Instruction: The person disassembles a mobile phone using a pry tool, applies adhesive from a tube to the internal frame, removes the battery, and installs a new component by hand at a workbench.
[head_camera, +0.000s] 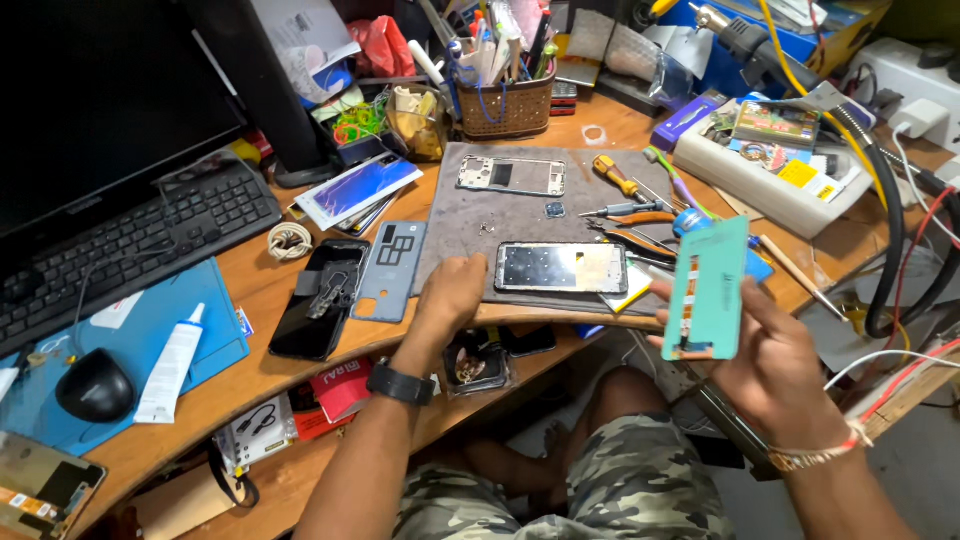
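My right hand (770, 365) holds up a teal phone back cover (707, 289), tilted upright at the right of the desk's front edge. My left hand (450, 300) rests on the front edge of a grey work mat (520, 215), its fingers touching the left end of a phone screen assembly (561, 268) that lies flat on the mat. A bare phone mid-frame (511, 176) lies at the back of the mat. A small dark chip part (554, 210) sits between the frame and the screen.
A grey back cover (391, 268) and an opened black phone (322, 297) lie left of the mat. Screwdrivers and tweezers (630, 205) lie at its right. A keyboard (130, 245), mouse (93, 385), glue tube (172, 363), woven pen basket (505, 100) and white tray (770, 165) surround it.
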